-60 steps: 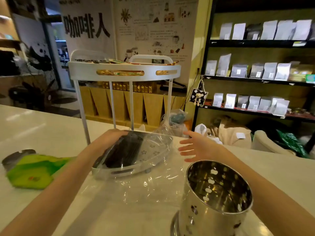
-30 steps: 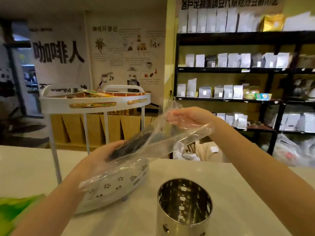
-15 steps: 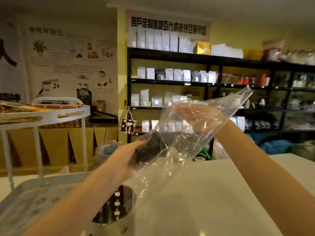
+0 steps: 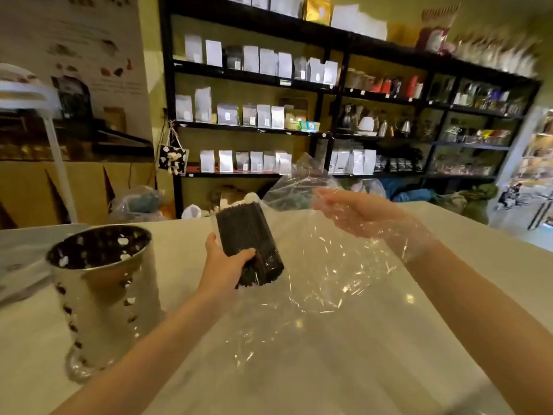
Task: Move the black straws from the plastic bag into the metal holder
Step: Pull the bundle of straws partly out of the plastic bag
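A thick bundle of black straws [image 4: 248, 238] is gripped near its lower end by my left hand [image 4: 223, 265], held above the white counter. The clear plastic bag [image 4: 326, 265] drapes around the bundle and spreads to the right. My right hand [image 4: 359, 214] is inside the bag's mouth, palm up, fingers spread, wrapped in the film. The perforated metal holder [image 4: 104, 292] stands upright on the counter to the left of my left hand; I see nothing in it.
The white counter [image 4: 299, 369] runs under both arms. A white tiered rack [image 4: 54, 139] stands at the far left. Black shelves of white pouches [image 4: 254, 115] and kettles fill the background behind the counter.
The bag with the straws came off the rack tray and down over the counter. My right hand went into the bag's mouth. The view swung right, so the holder now sits left.
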The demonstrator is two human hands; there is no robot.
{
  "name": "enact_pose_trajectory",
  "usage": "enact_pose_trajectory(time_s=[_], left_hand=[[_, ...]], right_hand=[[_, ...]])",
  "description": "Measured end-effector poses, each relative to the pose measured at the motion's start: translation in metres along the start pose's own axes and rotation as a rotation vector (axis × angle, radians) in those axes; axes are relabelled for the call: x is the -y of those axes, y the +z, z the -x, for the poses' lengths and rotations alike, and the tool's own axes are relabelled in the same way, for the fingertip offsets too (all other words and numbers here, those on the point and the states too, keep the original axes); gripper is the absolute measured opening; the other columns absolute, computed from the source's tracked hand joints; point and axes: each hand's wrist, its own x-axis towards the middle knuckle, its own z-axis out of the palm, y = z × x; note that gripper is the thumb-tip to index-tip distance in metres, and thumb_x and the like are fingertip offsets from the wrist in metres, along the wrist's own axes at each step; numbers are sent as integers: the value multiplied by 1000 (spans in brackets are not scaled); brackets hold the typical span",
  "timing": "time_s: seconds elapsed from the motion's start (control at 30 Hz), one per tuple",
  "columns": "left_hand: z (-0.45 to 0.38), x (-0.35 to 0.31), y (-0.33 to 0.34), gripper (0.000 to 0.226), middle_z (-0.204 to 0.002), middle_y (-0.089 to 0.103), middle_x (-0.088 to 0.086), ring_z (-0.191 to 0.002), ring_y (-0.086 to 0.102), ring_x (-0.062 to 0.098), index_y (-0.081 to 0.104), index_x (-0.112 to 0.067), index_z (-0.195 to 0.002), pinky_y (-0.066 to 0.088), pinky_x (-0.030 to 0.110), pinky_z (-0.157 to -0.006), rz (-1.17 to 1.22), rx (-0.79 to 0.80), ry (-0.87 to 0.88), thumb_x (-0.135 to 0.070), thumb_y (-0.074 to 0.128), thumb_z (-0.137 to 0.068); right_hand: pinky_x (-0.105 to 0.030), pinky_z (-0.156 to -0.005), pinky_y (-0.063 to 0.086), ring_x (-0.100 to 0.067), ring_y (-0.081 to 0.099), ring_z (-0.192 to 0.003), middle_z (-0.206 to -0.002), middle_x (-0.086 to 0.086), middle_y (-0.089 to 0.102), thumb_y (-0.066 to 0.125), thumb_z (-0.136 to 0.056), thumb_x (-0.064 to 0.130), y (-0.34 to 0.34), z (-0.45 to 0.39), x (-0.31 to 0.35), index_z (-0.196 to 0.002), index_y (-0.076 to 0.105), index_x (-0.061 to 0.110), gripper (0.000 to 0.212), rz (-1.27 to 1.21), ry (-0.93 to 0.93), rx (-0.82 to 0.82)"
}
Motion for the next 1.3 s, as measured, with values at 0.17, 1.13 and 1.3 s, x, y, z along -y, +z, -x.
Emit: enact_pose_trajectory(time_s=[0.17,1.13,1.3], left_hand=[[0,31,-22,82,-143,36,11,-121,46,31,6,-33,-140,48,45,-89,-209,-82,126,-5,58,-83],[37,72,-89,39,-152,20,5,-139,19,17,39,-17,-133,7,10,-104,-1135,264,463,-17,34,-95],[36,76,-90,40,-151,25,1,-139,21,14,40,-21,-133,14,20,-109,-1072,268,436,-15,38,-94]], right_hand=[[-23,-54,56,-13,70,-65,-81,-5,71,51,-92,8,-5,-10,-56,-98,61,11,12,4,214,-90],[-36,-86,49,-25,58,-102,-116,-6,63,43,-87,30,152,27,-162,-120,57,12,40,1207,-741,254],[-27,-94,33,-27,55,-104,-123,-9,58,41,-88,38,155,24,-170,-127,53,8,50,1264,-701,278]])
